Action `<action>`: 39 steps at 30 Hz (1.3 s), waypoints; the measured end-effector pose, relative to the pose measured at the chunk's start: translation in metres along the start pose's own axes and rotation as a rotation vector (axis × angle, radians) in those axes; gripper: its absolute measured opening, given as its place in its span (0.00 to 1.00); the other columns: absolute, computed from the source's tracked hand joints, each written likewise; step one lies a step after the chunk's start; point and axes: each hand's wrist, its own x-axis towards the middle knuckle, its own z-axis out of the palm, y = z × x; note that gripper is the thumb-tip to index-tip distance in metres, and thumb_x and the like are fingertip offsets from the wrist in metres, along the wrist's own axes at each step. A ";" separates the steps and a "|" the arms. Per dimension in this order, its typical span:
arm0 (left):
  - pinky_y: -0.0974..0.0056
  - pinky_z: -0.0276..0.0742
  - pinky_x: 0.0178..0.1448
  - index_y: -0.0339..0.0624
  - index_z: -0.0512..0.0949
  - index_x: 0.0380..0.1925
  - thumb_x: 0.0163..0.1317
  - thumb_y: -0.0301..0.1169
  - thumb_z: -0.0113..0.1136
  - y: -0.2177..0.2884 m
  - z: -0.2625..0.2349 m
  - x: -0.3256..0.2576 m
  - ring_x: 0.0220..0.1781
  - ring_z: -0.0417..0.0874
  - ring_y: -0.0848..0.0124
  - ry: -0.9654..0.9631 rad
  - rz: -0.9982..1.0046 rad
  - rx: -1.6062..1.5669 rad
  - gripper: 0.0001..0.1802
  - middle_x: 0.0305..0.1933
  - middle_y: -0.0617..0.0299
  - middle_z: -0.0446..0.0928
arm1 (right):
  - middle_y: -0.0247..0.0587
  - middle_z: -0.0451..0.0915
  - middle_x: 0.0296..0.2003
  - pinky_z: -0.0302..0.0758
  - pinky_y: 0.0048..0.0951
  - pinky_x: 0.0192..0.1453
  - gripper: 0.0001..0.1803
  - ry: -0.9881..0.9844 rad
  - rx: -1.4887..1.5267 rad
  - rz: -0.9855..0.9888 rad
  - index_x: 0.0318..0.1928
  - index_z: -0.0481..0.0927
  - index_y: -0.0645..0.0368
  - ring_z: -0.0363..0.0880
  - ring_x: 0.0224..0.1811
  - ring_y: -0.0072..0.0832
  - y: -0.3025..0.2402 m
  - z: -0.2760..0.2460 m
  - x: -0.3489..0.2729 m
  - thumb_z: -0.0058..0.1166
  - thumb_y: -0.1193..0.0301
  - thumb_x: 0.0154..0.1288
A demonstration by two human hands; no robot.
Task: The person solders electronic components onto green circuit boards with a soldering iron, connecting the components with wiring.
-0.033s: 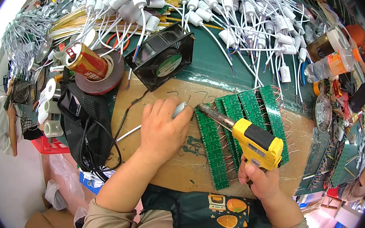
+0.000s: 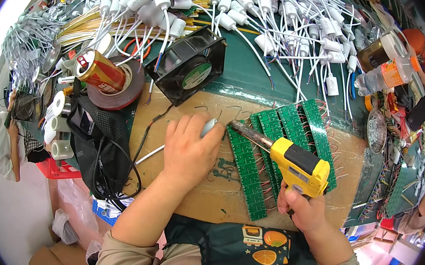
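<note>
Yellow soldering gun (image 2: 300, 169) gripped by its handle in right hand (image 2: 306, 209), barrel slanting over green circuit boards (image 2: 249, 180), tip near left hand (image 2: 191, 147). Left hand's fingers curled around white cylinder (image 2: 209, 127); white cable (image 2: 150, 154) emerges leftward over tan work board (image 2: 204, 198).

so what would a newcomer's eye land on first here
Probably the yellow gun-shaped tool in the right hand, slanting over the green circuit boards right of centre. Next, the tangled heap of white cylinders with wires at the upper right. The black fan, left of that heap, stands out too.
</note>
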 end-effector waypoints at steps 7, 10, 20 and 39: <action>0.59 0.67 0.41 0.48 0.80 0.32 0.44 0.26 0.67 0.001 0.000 0.000 0.39 0.77 0.62 0.003 -0.009 0.005 0.12 0.40 0.61 0.77 | 0.38 0.71 0.20 0.70 0.26 0.23 0.27 -0.003 0.001 -0.015 0.51 0.69 0.69 0.70 0.19 0.24 0.000 -0.001 0.000 0.61 0.63 0.58; 0.59 0.67 0.41 0.48 0.80 0.32 0.44 0.26 0.67 0.000 0.000 0.001 0.39 0.77 0.62 0.009 0.000 0.001 0.12 0.40 0.61 0.77 | 0.38 0.71 0.20 0.69 0.26 0.22 0.29 0.000 0.003 -0.023 0.53 0.68 0.70 0.70 0.19 0.24 -0.002 0.000 -0.002 0.60 0.63 0.58; 0.59 0.67 0.42 0.48 0.80 0.32 0.44 0.26 0.67 0.000 0.001 0.000 0.38 0.77 0.62 0.015 0.010 0.014 0.13 0.41 0.61 0.76 | 0.38 0.71 0.20 0.69 0.26 0.22 0.27 0.003 -0.017 -0.023 0.51 0.68 0.69 0.70 0.18 0.24 0.000 -0.001 -0.003 0.60 0.62 0.59; 0.58 0.68 0.44 0.47 0.80 0.33 0.43 0.26 0.67 0.001 0.002 -0.001 0.39 0.77 0.61 0.006 0.000 0.005 0.13 0.41 0.60 0.76 | 0.38 0.71 0.20 0.69 0.26 0.21 0.27 -0.014 -0.052 -0.019 0.51 0.69 0.69 0.70 0.18 0.24 0.001 -0.001 0.000 0.60 0.62 0.59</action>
